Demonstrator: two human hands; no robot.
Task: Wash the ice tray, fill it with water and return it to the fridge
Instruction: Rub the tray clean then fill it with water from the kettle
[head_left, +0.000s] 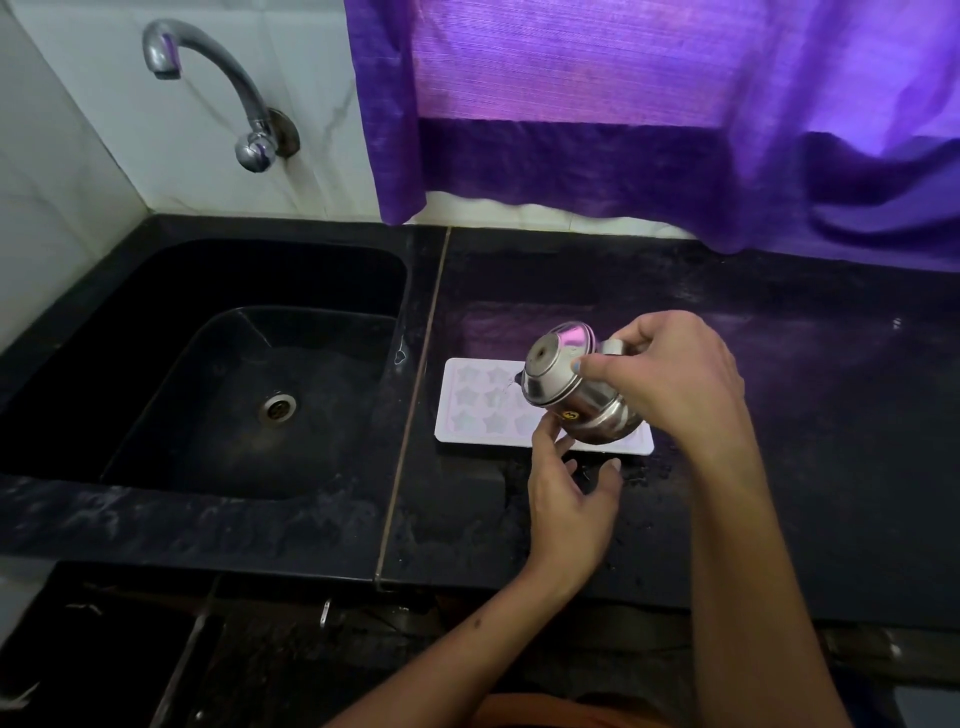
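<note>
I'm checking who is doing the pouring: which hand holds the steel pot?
The right hand holds the steel pot, tilted over the ice tray. The left hand holds nothing; its fingers rest at the tray's near edge.

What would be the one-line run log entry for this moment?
step: filling | right hand: tilts steel kettle over ice tray | left hand: at tray's near edge | tray: flat on counter, beside sink

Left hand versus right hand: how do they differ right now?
The right hand is raised, gripping the tilted steel pot over the ice tray. The left hand sits lower, open and empty, fingertips at the tray's near edge. Both are bare and over the counter.
</note>
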